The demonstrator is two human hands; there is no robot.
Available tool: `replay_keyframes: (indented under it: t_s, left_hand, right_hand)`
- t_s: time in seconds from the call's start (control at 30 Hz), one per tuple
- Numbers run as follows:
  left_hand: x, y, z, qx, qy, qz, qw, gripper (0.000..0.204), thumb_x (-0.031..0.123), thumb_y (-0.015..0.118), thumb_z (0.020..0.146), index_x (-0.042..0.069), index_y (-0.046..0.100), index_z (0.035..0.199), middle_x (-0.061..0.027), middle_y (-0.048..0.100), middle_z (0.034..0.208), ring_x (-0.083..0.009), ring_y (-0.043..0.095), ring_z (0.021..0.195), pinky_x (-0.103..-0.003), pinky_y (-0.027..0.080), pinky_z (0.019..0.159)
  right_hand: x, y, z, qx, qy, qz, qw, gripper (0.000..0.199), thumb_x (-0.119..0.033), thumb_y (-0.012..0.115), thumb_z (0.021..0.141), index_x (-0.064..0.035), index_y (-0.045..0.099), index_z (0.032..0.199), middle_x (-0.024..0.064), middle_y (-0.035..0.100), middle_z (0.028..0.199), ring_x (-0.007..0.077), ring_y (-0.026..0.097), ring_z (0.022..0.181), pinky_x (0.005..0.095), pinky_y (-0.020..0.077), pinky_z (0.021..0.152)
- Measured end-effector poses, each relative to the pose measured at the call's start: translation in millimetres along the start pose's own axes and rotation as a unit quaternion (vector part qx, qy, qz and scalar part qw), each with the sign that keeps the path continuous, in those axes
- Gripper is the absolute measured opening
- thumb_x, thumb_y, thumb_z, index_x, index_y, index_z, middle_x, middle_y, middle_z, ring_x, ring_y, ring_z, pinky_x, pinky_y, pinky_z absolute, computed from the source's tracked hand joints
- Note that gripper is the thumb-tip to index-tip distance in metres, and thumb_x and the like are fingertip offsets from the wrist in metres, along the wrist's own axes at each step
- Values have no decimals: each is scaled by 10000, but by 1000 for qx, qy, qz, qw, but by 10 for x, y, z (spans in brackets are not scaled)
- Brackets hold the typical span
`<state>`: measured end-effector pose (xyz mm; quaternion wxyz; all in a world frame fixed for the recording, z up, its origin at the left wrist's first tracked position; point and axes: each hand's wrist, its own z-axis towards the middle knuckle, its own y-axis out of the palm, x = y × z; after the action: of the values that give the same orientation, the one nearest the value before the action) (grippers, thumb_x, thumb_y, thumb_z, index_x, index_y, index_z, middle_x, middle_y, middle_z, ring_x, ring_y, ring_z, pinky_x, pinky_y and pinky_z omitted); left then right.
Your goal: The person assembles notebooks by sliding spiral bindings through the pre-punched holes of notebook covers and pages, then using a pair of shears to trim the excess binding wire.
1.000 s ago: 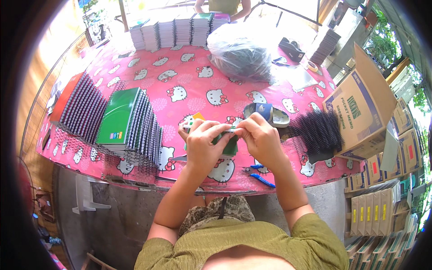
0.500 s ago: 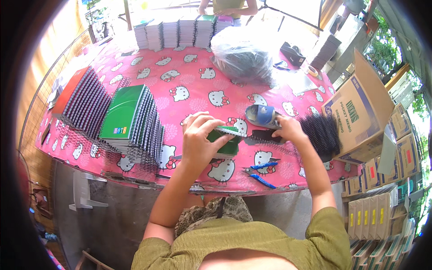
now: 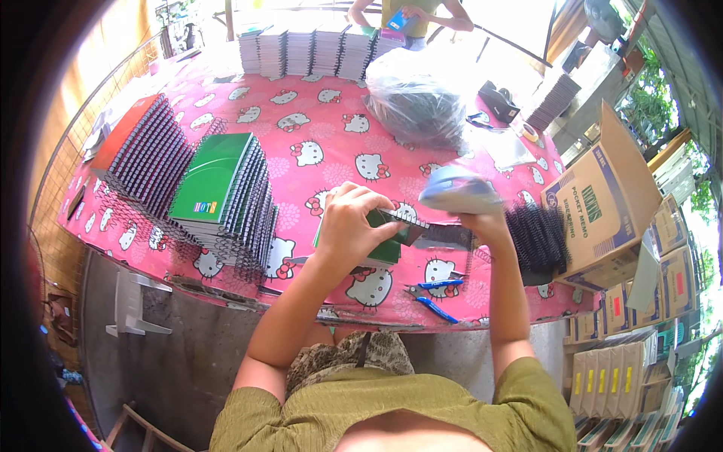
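My left hand (image 3: 355, 226) grips a small green notebook (image 3: 385, 251) just above the pink patterned table (image 3: 316, 120). A black wire spiral (image 3: 435, 225) runs along the notebook's upper right edge. My right hand (image 3: 483, 224) is closed on a rounded blue-grey object (image 3: 459, 191), blurred, lifted over the notebook's right end. What kind of object it is I cannot tell.
A tall leaning stack of green spiral notebooks (image 3: 218, 192) and a red-covered stack (image 3: 139, 151) stand at left. Loose black spirals (image 3: 536, 239) and an open cardboard box (image 3: 602, 203) are at right. Blue-handled pliers (image 3: 434, 297) lie near the front edge. A plastic bag (image 3: 413, 98) and another person (image 3: 414, 13) are beyond.
My right hand let go of the notebook, reached right to the blue-grey object on the table and lifted it. My left hand kept hold of the notebook.
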<state>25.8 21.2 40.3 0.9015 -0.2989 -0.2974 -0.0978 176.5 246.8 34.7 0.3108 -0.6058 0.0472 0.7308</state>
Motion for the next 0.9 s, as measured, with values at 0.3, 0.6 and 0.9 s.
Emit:
replay_keyframes:
  t_s: [0.3, 0.6, 0.9]
  left_hand:
    - [-12, -59, -12, 15, -65, -71, 995, 522, 111, 821, 626, 75, 607, 1100, -83, 638, 989, -270, 589, 971, -410, 456, 866]
    - [-251, -134, -242, 99, -247, -332, 905, 405, -45, 750, 736, 5, 634, 1120, -65, 654, 1016, -131, 631, 912, -253, 536, 826]
    - [-441, -217, -334, 73, -263, -400, 875, 311, -67, 713, 775, -20, 665, 1079, -79, 675, 977, -81, 627, 865, -219, 542, 734]
  right_hand:
    - [21, 247, 173, -17, 21, 203, 979, 282, 31, 609, 671, -1, 582, 950, 121, 663, 939, 210, 652, 825, 326, 491, 714]
    - [-343, 587, 485, -50, -88, -221, 970, 251, 8, 657, 641, -13, 568, 875, 70, 627, 797, 104, 570, 762, 271, 467, 684]
    - [-67, 538, 457, 33, 45, -451, 890, 428, -102, 653, 686, -27, 519, 1086, 157, 615, 1017, 400, 580, 1005, 475, 477, 823]
